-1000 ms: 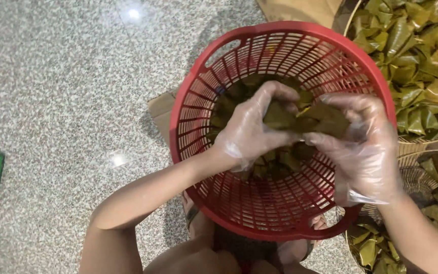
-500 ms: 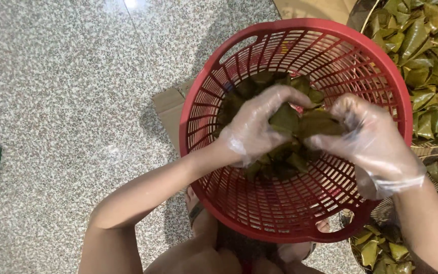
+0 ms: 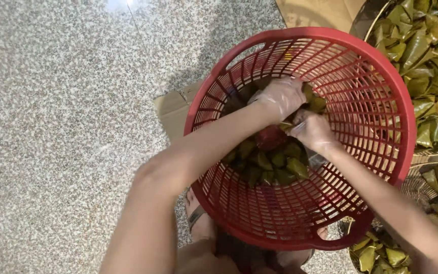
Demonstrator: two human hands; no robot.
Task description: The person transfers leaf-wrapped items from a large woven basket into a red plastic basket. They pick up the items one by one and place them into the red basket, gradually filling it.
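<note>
Filling red basket: bottom layer of leaf-wrapped dumplings laid; left hand and right hand clamped on more; heaps at right edge remain

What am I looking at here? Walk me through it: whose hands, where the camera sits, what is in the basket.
The camera is worn on a person's head and looks straight down at their own hands. Both wear thin clear gloves. The left hand and right hand reach down into a red plastic basket standing on a speckled floor. At its bottom lie green leaf-wrapped parcels, which the hands touch; an exact grip cannot be made out. More parcels fill a metal container to the right. Cardboard lies beneath.
</note>
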